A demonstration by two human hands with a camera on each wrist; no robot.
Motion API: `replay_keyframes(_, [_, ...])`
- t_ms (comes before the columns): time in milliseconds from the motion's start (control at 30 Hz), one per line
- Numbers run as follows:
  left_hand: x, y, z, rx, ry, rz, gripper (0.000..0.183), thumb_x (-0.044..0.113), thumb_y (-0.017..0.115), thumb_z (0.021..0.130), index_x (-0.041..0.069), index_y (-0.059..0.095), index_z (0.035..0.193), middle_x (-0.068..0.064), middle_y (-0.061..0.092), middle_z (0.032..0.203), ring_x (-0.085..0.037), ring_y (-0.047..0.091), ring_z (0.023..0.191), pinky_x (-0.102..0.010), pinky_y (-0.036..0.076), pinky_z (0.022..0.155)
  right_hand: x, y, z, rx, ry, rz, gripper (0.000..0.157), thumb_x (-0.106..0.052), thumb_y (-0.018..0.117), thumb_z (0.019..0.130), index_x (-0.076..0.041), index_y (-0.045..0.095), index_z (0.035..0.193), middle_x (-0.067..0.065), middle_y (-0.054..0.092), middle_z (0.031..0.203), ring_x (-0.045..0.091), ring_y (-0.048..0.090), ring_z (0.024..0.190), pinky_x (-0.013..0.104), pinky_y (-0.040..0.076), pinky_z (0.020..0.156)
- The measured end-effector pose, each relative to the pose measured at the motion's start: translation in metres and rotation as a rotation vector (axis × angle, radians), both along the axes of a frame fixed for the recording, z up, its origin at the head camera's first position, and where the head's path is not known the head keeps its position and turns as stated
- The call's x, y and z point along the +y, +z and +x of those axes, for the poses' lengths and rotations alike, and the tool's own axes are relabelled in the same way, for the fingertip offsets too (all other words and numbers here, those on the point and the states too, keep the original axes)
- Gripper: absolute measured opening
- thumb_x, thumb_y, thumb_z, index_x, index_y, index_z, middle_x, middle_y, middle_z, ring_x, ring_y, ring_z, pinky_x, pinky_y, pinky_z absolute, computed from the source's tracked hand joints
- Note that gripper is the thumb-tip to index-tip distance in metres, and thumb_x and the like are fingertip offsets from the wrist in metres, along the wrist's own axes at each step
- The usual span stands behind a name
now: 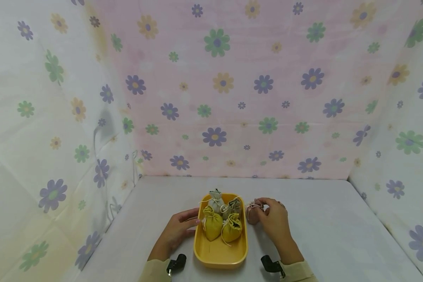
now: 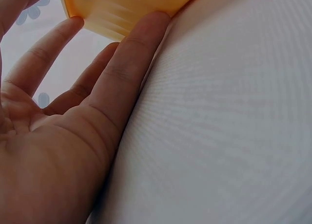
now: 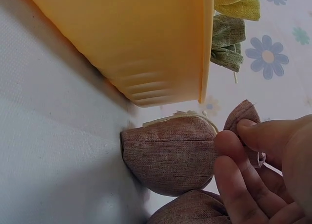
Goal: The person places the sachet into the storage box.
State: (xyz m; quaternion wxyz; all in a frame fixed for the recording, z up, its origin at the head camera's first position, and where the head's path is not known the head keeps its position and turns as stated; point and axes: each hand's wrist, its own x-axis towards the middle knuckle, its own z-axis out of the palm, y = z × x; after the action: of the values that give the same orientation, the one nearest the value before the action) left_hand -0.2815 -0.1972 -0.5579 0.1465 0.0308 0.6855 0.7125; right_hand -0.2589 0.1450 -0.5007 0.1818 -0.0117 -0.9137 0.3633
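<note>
A yellow plastic tray point(image 1: 220, 254) holds several small drawstring pouches: two yellow ones point(image 1: 212, 227), a pale grey one point(image 1: 216, 201) and a grey-green one point(image 1: 234, 207). My left hand point(image 1: 175, 230) is at the tray's left side; in the left wrist view its extended fingertips touch the tray wall point(image 2: 112, 12). To the right of the tray, my right hand point(image 1: 275, 221) pinches the gathered neck of a dusty-brown pouch point(image 3: 168, 156) between thumb and fingers. This pouch appears to stand on the table. A second brown pouch point(image 3: 190, 209) sits beside it, mostly hidden by the hand in the head view.
The white table point(image 1: 338, 235) extends on both sides of the tray. Flower-printed cloth point(image 1: 246, 98) hangs at the back and along both sides. A black wrist-worn device point(image 1: 272, 265) sits at each cuff.
</note>
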Motion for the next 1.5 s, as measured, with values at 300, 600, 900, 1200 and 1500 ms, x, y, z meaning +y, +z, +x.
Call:
replay_keyframes(300, [0.0, 0.001, -0.001, -0.007, 0.0, 0.001, 0.064, 0.03, 0.084, 0.087, 0.011, 0.062, 0.144, -0.014, 0.058, 0.149, -0.024, 0.065, 0.124, -0.041, 0.061, 0.095, 0.0, -0.005, -0.001, 0.082, -0.017, -0.052, 0.017, -0.019, 0.078, 0.093, -0.012, 0.077, 0.109, 0.006, 0.076, 0.108, 0.02, 0.07, 0.089, 0.04, 0.055, 0.082])
replay_keyframes(600, [0.0, 0.001, 0.001, -0.008, 0.005, -0.016, 0.066, 0.031, 0.085, 0.087, 0.011, 0.061, 0.145, -0.014, 0.057, 0.15, -0.025, 0.064, 0.126, -0.041, 0.062, 0.095, -0.002, -0.004, 0.001, 0.141, -0.023, -0.08, 0.013, -0.021, 0.081, 0.091, -0.015, 0.077, 0.103, 0.003, 0.075, 0.103, 0.015, 0.073, 0.082, 0.026, 0.061, 0.068])
replay_keyframes(900, [0.0, 0.002, 0.002, -0.01, 0.0, -0.003, 0.065, 0.032, 0.084, 0.087, 0.011, 0.061, 0.145, -0.014, 0.057, 0.15, -0.025, 0.065, 0.126, -0.042, 0.061, 0.095, -0.002, 0.003, 0.006, 0.143, -0.018, -0.107, 0.013, -0.024, 0.081, 0.092, -0.018, 0.077, 0.102, -0.001, 0.075, 0.102, 0.011, 0.071, 0.08, 0.019, 0.057, 0.065])
replay_keyframes(1200, [0.0, -0.001, 0.001, -0.013, 0.001, -0.003, 0.066, 0.033, 0.084, 0.087, 0.012, 0.061, 0.145, -0.013, 0.058, 0.15, -0.024, 0.065, 0.126, -0.042, 0.061, 0.096, -0.003, 0.016, 0.013, 0.186, -0.021, -0.138, 0.013, -0.023, 0.082, 0.091, -0.018, 0.076, 0.102, -0.002, 0.073, 0.1, 0.011, 0.065, 0.078, 0.018, 0.055, 0.06])
replay_keyframes(1500, [0.0, 0.0, 0.0, -0.014, 0.01, 0.004, 0.065, 0.031, 0.084, 0.087, 0.01, 0.061, 0.144, -0.015, 0.057, 0.15, -0.025, 0.065, 0.125, -0.042, 0.061, 0.095, -0.005, 0.031, 0.019, 0.224, 0.016, -0.225, 0.014, -0.023, 0.081, 0.091, -0.018, 0.075, 0.103, -0.002, 0.073, 0.102, 0.013, 0.072, 0.078, 0.021, 0.056, 0.05])
